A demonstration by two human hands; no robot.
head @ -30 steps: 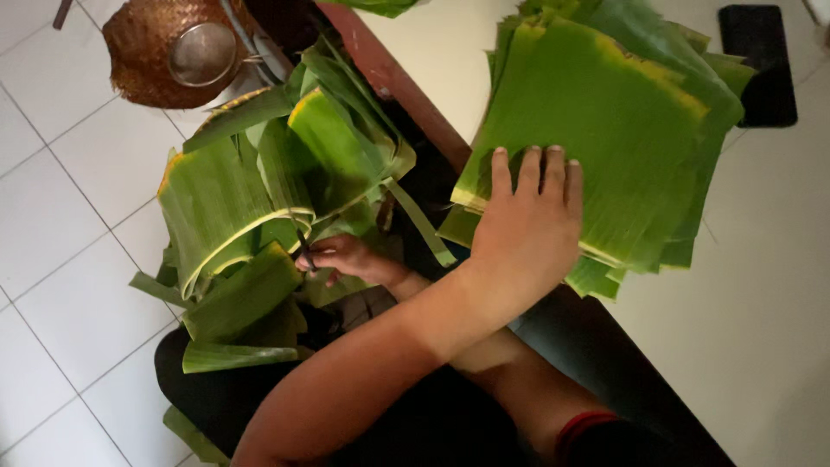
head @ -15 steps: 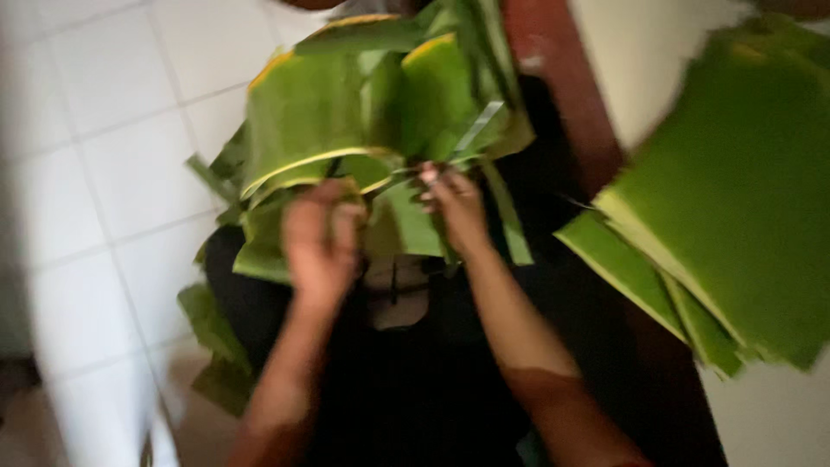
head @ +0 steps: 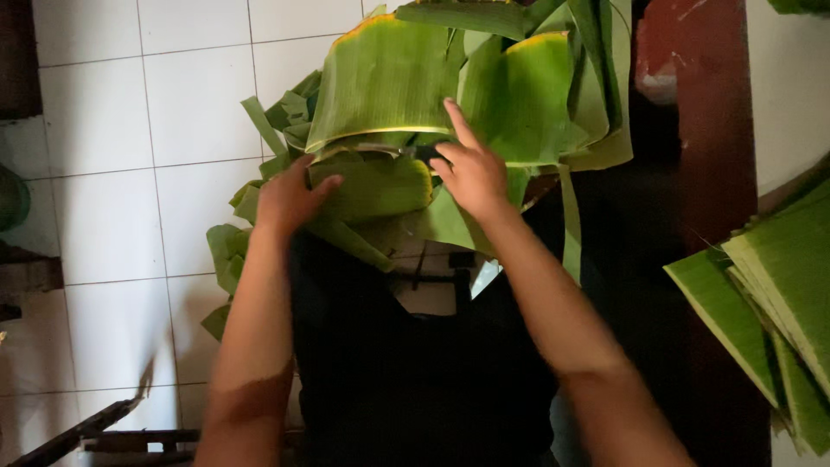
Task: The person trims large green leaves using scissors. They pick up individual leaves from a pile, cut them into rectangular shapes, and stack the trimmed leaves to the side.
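Hands work over a heap of broad green banana leaves with yellowed edges (head: 389, 78), piled on the lap & spilling onto white floor tiles (head: 112, 216). Head view, the only one: left hand (head: 290, 197) has fingers curled over the edge of a curved green leaf piece (head: 372, 183), gripping it. Right hand (head: 471, 169) has its index finger stretched out, other fingers bent round something dark & thin; can't tell what. At right, a neat stack of flat trimmed green leaf sheets (head: 778, 285) lies on a pale tabletop w/ dark red-brown edge (head: 709, 130). Judging by that: some sheets done, plenty of uncut leaf left.
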